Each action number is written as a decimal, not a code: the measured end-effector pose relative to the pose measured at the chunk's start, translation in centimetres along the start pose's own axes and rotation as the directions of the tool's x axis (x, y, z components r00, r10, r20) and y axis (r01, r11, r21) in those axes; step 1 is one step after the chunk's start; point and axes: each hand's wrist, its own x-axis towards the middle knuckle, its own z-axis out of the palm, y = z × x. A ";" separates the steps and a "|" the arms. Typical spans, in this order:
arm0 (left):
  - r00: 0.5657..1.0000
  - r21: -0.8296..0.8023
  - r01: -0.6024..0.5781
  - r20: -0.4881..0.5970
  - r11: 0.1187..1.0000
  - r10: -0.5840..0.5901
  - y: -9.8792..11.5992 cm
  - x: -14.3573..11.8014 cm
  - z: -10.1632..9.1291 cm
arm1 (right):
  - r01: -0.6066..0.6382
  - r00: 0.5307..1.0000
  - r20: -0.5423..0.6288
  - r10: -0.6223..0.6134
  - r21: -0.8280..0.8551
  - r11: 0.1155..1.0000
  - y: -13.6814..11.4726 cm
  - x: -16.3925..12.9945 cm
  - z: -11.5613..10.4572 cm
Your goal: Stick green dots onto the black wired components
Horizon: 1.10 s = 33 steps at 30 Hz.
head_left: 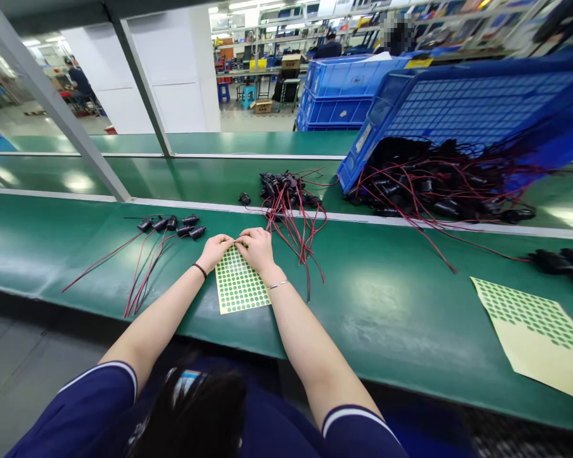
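Observation:
A pale yellow sheet of round green stickers lies on the green bench in front of me. At its top edge my left hand is closed, thumb and fingertips pinching the sheet. My right hand is closed too, its fingertips meeting the left ones on that edge. Whether a single sticker sits between the fingers is too small to tell. Left of the hands lie several black cylindrical parts with red and black wires. Just beyond my right hand is a heap of similar wired parts, its wires trailing toward me.
A tilted blue crate spills many wired black parts onto the bench at right. Another sticker sheet, partly used, lies near the right edge. Blue crates stand stacked behind. A slanted metal post rises at left.

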 end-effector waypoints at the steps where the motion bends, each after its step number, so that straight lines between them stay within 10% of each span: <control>1: 1.000 0.021 0.004 -0.012 1.000 -0.004 -0.1 0.0 0.0 | 0.003 1.000 -0.001 -0.003 0.008 1.000 0.0 0.0 0.0; 8: 0.998 0.189 -0.052 -0.018 0.981 0.056 1.4 2.4 -0.6 | -0.148 0.948 -0.213 0.238 0.368 0.918 1.0 0.1 0.8; 18: 0.980 0.166 0.160 -0.146 0.973 -0.136 7.0 18.6 4.1 | -0.184 0.881 -0.326 0.343 0.432 0.883 2.1 0.1 1.1; 26: 0.983 -0.247 0.095 -0.129 0.964 -0.130 6.3 17.9 2.1 | -0.181 0.863 -0.312 0.397 0.542 0.821 1.7 0.1 1.0; 28: 0.984 -0.495 0.029 -0.138 0.868 -0.111 6.2 16.0 -0.1 | -0.185 0.843 -0.321 0.432 0.581 0.792 1.8 0.0 1.0; 31: 0.991 -0.898 -0.028 -0.081 0.439 -0.104 6.2 12.0 -4.2 | -0.183 0.785 -0.326 0.526 0.690 0.701 2.0 0.0 0.8; 33: 0.997 -0.951 0.038 0.016 0.308 -0.076 6.0 8.7 -6.5 | -0.175 0.717 -0.322 0.619 0.775 0.607 2.0 0.1 0.4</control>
